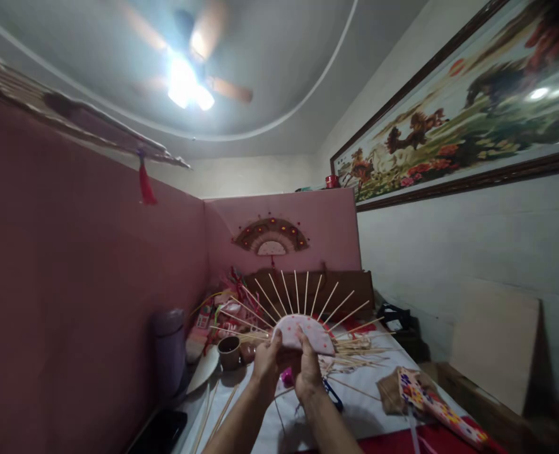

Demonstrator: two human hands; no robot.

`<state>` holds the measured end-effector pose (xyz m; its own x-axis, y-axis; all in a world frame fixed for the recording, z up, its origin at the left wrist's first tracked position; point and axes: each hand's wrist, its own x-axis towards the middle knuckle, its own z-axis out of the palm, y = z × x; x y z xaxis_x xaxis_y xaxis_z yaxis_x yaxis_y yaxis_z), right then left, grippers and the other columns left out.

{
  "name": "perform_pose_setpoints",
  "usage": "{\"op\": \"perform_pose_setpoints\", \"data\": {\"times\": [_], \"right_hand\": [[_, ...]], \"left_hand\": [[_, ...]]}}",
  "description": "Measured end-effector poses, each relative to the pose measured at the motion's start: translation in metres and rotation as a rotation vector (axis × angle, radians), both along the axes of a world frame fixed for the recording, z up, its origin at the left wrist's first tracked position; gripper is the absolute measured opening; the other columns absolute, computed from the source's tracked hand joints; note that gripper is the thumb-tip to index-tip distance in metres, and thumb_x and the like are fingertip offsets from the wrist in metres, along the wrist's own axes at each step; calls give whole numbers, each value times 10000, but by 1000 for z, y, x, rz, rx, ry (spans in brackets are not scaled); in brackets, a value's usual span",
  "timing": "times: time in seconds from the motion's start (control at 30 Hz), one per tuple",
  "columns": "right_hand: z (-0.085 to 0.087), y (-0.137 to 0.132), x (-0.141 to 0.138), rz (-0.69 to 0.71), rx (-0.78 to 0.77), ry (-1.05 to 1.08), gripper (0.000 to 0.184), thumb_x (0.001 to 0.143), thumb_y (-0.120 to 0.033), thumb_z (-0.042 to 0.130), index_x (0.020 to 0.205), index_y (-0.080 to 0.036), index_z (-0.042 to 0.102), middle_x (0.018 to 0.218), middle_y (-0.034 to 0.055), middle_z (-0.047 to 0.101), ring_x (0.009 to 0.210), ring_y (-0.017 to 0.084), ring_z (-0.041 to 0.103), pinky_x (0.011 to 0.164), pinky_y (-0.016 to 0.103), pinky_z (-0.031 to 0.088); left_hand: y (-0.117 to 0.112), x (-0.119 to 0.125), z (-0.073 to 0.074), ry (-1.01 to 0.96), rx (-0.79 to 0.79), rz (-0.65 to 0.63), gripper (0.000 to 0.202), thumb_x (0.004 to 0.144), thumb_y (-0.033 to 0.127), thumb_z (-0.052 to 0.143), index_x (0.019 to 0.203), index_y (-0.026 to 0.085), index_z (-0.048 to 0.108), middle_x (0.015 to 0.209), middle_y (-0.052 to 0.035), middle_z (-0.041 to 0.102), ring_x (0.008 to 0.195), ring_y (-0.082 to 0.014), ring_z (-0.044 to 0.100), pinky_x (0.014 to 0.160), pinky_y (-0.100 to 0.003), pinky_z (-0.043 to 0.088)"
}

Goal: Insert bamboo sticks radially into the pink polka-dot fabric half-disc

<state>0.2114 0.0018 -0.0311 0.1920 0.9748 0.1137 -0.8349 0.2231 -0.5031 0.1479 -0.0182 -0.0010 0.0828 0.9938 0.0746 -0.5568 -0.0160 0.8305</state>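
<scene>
I hold up a half-made fan above the table: a pink dotted half-round base with several thin bamboo ribs spreading out in an arc. My left hand grips its lower left edge with fingers closed. My right hand grips the lower middle from below, thumb on the pink base. Both forearms rise from the bottom of the view.
A white-covered table carries loose bamboo sticks, a brown cup, a purple flask, a black phone and a flowered folded fan. Pink partitions stand left and behind, with a finished fan hung on the back one.
</scene>
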Motion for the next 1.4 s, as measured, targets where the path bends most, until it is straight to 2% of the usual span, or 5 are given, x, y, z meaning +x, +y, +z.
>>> {"op": "perform_pose_setpoints", "data": {"times": [0.27,0.53,0.93,1.3,1.4], "right_hand": [[-12,7,16,129,-67,93,395,616,-447,631,908,-184,593,641,-12,694,617,204,652,552,310,487],[-9,-1,28,233,21,70,355,643,-463,598,847,-173,603,730,33,709,702,231,657,601,351,501],[-5,-9,30,328,-7,-46,434,638,-524,628,787,-116,628,610,79,686,604,252,651,537,360,493],[-7,-5,35,284,5,-24,227,635,-343,648,755,-156,599,623,38,683,628,225,649,525,329,511],[-7,-5,36,310,12,-4,245,638,-304,646,827,-159,591,669,22,689,645,208,649,539,318,523]], "left_hand": [[3,-1,-2,91,-136,-64,569,764,576,438,745,29,594,665,-236,671,742,-298,663,653,-376,524],[13,-7,-14,266,55,40,400,646,486,654,719,106,554,584,-126,677,578,-237,663,567,-321,513],[16,2,-23,241,133,-23,501,587,544,665,697,55,640,577,-155,670,654,-277,664,631,-355,508],[-5,-12,-7,308,326,-223,362,569,362,747,795,88,675,724,-125,694,681,-227,652,685,-321,481],[-1,-19,-7,363,309,-191,349,632,395,693,799,89,681,710,-132,695,645,-214,651,666,-317,483]]}}
